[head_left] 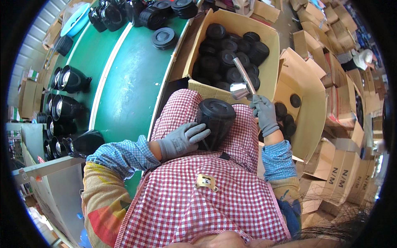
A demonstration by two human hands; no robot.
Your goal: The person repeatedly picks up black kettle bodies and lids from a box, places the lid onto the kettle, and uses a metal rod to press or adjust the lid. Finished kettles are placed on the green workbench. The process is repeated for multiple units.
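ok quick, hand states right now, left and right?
Left hand: fingers spread against the side of the black lidded container on the lap, steadying it.
Right hand: closed around the metal hammer.

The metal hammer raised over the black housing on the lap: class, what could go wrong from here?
1. The left hand steadies the black housing close under the metal hammer held by the right hand; a stray blow might catch its fingers.
2. The housing rests on the checked apron, not a firm surface, so it could slip or roll.
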